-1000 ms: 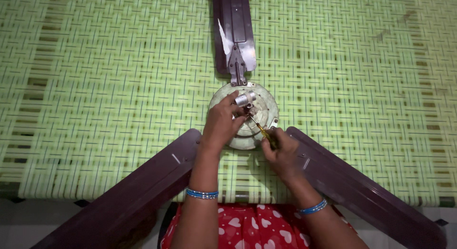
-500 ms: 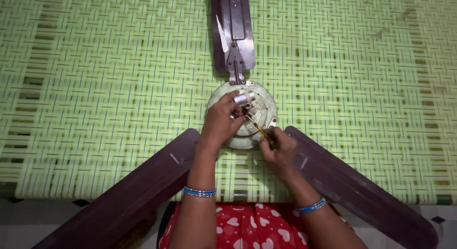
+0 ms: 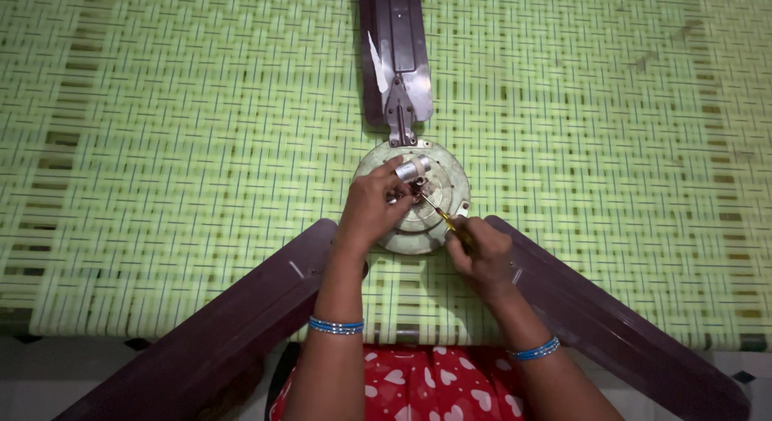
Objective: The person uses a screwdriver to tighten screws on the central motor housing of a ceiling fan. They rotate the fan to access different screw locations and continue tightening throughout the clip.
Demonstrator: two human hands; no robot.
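1. Fan hub lies mid-mat; we judge it heavy, rigid.
2. Our left hand pinches its shaft.
3. Our right hand closes around a slim screwdriver, best held by its handle.

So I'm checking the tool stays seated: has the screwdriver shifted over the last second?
No. The screwdriver keeps the same slant, its tip by the shaft at the centre of the fan hub, in the right hand.

Blades: we are counting three dark fan blades.
Hubs: we are seeing one round motor hub.
Screwdrivers: one screwdriver.
Bangles: two blue bangles.
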